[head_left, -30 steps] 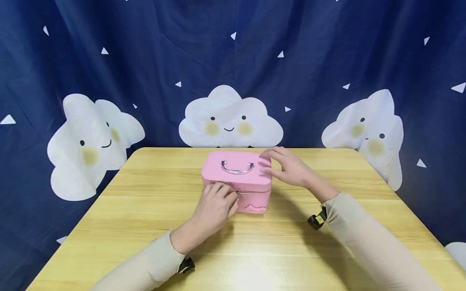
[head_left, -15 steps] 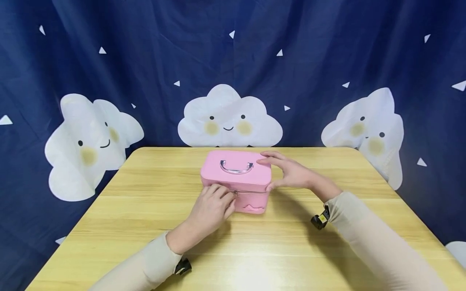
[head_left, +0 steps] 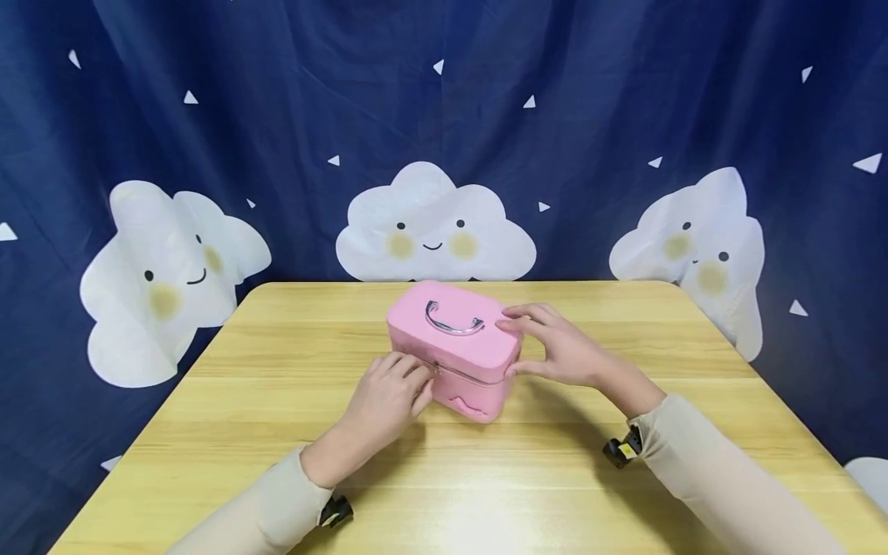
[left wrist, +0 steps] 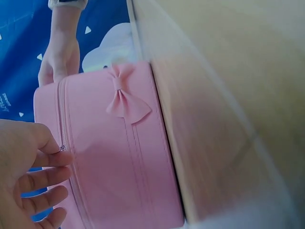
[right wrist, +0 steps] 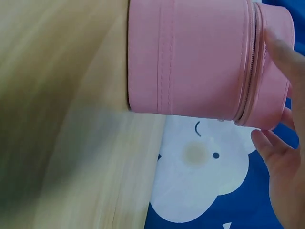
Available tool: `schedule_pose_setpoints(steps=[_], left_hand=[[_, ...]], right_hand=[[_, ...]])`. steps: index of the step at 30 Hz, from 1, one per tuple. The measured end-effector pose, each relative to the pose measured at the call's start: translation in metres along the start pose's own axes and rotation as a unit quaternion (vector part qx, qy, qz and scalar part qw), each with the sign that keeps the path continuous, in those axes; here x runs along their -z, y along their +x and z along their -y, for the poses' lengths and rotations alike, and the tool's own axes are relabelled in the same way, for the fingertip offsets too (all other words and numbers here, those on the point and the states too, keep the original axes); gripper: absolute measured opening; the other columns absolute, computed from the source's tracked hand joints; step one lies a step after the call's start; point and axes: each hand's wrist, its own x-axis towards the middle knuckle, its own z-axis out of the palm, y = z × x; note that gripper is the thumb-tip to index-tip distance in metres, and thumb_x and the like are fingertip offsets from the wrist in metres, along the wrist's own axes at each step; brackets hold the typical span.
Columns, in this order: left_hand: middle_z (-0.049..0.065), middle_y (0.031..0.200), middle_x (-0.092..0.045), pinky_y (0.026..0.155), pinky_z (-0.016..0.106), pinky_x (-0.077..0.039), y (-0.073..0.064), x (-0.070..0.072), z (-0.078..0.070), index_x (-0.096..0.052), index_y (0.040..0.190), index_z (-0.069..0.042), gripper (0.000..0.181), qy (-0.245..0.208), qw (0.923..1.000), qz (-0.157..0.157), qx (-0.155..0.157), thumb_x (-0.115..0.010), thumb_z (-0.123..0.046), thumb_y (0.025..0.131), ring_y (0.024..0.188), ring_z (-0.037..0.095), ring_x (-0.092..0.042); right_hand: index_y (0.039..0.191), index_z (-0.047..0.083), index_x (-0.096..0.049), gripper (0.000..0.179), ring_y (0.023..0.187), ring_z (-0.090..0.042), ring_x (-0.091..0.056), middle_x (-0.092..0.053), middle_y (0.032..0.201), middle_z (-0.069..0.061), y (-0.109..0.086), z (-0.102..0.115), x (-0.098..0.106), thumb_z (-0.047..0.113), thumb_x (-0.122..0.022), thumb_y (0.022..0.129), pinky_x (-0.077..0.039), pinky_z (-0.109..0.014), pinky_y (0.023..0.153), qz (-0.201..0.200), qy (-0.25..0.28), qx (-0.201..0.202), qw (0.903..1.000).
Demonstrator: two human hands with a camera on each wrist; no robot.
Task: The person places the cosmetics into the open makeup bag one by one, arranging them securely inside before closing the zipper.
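A pink cosmetic case [head_left: 451,331] with a silver handle [head_left: 451,322] stands upright on the table, turned at an angle, its lid down. My left hand [head_left: 391,393] is at the front; in the left wrist view its thumb and index finger pinch the small zipper pull [left wrist: 62,148] on the seam below the lid. With my right hand [head_left: 565,347] I hold the lid's right end, thumb [right wrist: 285,55] on one side and fingers on the other. A pink bow [left wrist: 125,95] decorates the front. The case's inside is hidden.
The case stands on a light wooden table [head_left: 277,401], towards its far edge. Behind hangs a dark blue curtain [head_left: 444,116] printed with white clouds. Black wrist cameras sit below both sleeves.
The case has turned, its right front corner swinging nearer to me. My right hand has closed from hovering over the lid onto its right end. My left hand has shifted left.
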Motion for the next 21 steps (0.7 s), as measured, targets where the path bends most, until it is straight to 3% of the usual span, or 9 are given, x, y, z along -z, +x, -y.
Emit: schedule_pose_setpoints(steps=[6,11,17,21], left_hand=[[0.001,0.089,-0.065,0.074,0.039,-0.049,-0.002,0.004,0.009,-0.069,0.087,-0.013,0.009,0.001,0.9998,0.014,0.013,-0.063,-0.02,0.089,0.089,0.025,-0.06],[0.004,0.092,-0.067,0.075,0.041,-0.05,-0.003,0.007,0.018,-0.07,0.087,-0.011,0.008,0.006,0.9991,0.029,0.03,-0.067,-0.019,0.088,0.09,0.026,-0.061],[0.004,0.093,-0.067,0.076,0.043,-0.05,-0.001,0.008,0.028,-0.072,0.089,-0.011,0.007,0.003,0.998,0.047,0.041,-0.074,-0.017,0.085,0.091,0.027,-0.061],[0.003,0.093,-0.067,0.079,0.044,-0.051,0.0,0.01,0.034,-0.072,0.089,-0.011,0.006,-0.011,0.9973,0.06,0.041,-0.071,-0.017,0.088,0.092,0.027,-0.062]], right_hand=[[0.127,0.016,-0.064,0.056,0.113,-0.025,-0.048,-0.057,0.125,-0.007,-0.006,0.013,0.0,0.046,-0.076,0.081,-0.044,-0.045,0.095,-0.034,-0.065,0.033,0.9968],[0.117,0.015,-0.068,0.048,0.102,-0.023,-0.052,-0.059,0.111,-0.004,-0.005,0.023,-0.005,0.047,-0.074,0.083,-0.047,-0.039,0.087,-0.061,-0.112,0.081,0.9885],[0.113,0.01,-0.063,0.041,0.122,-0.029,-0.052,-0.059,0.126,-0.008,0.002,0.031,-0.012,0.04,-0.073,0.087,-0.039,-0.041,0.107,-0.056,-0.07,0.139,0.9862],[0.119,0.013,-0.064,0.042,0.119,-0.028,-0.054,-0.059,0.127,-0.007,0.005,0.035,-0.017,0.041,-0.071,0.089,-0.04,-0.041,0.105,-0.061,-0.076,0.142,0.985]])
